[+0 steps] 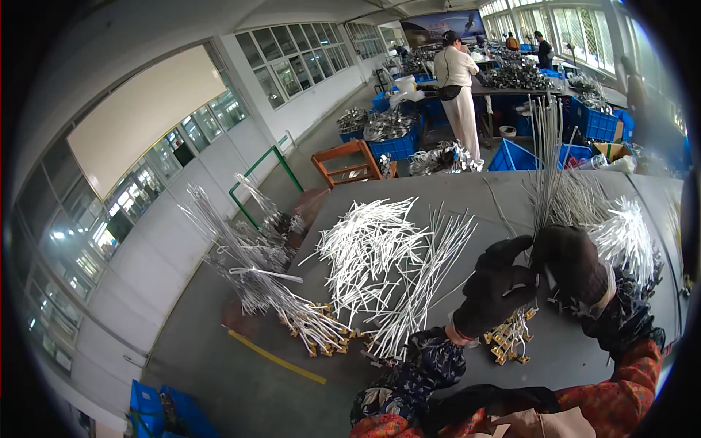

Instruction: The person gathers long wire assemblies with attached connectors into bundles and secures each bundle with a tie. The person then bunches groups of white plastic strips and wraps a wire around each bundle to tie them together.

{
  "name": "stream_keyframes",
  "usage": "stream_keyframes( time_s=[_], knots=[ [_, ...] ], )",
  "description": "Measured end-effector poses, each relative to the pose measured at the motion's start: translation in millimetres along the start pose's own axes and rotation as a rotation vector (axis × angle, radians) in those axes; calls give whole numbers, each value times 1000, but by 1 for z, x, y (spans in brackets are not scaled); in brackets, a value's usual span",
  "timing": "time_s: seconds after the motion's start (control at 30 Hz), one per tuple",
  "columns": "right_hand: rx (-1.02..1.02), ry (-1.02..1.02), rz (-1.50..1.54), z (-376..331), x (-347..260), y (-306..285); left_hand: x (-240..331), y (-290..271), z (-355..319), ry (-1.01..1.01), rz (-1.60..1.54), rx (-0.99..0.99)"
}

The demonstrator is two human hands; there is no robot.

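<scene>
Keeping the gold-coloured terminals [511,339] level at 4 o'clock should help steady the upright wire bundle [545,146] at 2 o'clock, clasped by the gloved left hand [498,286] and right hand [573,263] above the bench [562,354].

A sheaf of long, thin grey wires [544,171] stood nearly upright in the right grip [571,264] above the worktop [449,191], its tips splayed slightly apart. Just below, white wires [509,336] with brass-coloured end fittings clustered together, their upper lengths hidden from view.
</scene>
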State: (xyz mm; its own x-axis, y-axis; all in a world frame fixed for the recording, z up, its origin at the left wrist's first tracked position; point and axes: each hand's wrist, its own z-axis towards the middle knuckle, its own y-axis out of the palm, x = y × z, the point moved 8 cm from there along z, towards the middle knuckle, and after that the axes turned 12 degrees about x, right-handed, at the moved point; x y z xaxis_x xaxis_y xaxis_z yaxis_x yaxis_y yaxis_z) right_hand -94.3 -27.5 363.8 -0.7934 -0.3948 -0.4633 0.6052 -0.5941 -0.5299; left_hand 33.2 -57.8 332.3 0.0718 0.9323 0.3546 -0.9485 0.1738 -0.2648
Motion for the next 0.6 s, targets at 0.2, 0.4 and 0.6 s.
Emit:
stream_keyframes(
  time_s=[0.2, 0.4, 0.6],
  knots=[
    [69, -793, -397, 0, -54, -5, -41, 33, -40, -386, -270, -48],
    [211, -787, -475, -9, -44, -15, -62, 39, -32, -806, -850, 155],
    [254, -678, -476, -7, -28, -14, -37, 21, 4, -550, -598, 278]
  ],
)
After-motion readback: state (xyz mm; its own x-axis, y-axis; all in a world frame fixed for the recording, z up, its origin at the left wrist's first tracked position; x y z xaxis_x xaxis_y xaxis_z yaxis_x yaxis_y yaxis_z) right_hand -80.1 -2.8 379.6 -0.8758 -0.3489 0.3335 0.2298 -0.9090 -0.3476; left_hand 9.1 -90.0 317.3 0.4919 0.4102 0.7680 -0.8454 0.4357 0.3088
